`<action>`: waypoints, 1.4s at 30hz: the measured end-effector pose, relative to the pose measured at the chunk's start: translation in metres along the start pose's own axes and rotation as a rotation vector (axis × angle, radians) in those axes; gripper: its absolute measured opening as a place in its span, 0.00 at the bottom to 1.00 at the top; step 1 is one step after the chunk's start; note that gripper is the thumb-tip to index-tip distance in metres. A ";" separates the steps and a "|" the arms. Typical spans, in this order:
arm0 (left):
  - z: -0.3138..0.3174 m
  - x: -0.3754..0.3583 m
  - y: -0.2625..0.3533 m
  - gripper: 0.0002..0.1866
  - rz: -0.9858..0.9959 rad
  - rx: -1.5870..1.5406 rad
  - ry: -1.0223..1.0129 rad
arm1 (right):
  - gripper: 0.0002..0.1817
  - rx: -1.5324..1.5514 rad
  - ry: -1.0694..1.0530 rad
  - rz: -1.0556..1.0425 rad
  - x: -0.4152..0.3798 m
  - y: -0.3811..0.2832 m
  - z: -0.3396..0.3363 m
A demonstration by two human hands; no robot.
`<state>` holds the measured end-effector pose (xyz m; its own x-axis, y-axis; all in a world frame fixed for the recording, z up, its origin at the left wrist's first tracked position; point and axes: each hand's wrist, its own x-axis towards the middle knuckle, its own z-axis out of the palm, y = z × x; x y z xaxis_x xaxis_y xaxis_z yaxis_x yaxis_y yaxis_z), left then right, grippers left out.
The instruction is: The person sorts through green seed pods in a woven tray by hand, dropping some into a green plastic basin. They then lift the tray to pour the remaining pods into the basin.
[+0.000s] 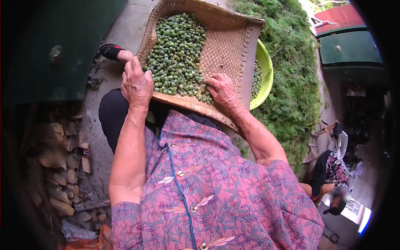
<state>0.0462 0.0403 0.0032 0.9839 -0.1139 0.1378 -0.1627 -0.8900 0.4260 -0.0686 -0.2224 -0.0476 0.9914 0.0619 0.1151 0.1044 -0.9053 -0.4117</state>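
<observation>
A woven winnowing basket (225, 50) rests tilted across the lap. Small round green fruits (175, 54) are heaped along its left side, and bare weave shows on the right. My left hand (137, 83) is closed on the basket's near left rim, its fingertips partly hidden. Inside the basket, my right hand (223, 89) reaches to the heap's near right edge. Its fingers are curled together at the fruits, and what lies under the tips is partly hidden. Beyond the basket's right edge, a yellow-green basin (267, 77) holds more of these fruits.
Cut green foliage (291, 79) covers the ground on the right. Another person (333, 175) is at the lower right. Split firewood (62, 183) is stacked at the lower left, below a dark green panel (46, 50). A foot in a dark shoe (111, 51) shows beside the basket.
</observation>
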 end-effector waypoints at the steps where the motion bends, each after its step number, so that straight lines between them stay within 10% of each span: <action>1: 0.001 0.000 -0.001 0.29 0.011 -0.003 0.017 | 0.11 -0.019 0.025 0.037 -0.003 0.008 -0.005; 18: 0.001 0.000 -0.001 0.30 -0.014 0.004 -0.007 | 0.06 0.122 0.381 0.447 -0.013 0.023 -0.022; 36: 0.002 -0.001 0.000 0.30 -0.023 -0.013 0.005 | 0.10 0.287 -0.056 0.512 -0.032 -0.013 -0.025; 42: 0.002 -0.020 0.026 0.22 0.500 0.064 0.136 | 0.07 0.858 -0.022 0.794 -0.019 -0.034 -0.042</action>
<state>0.0223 0.0183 0.0097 0.7681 -0.4772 0.4270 -0.6012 -0.7671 0.2240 -0.0948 -0.2105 0.0024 0.8023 -0.3789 -0.4613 -0.5348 -0.1128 -0.8374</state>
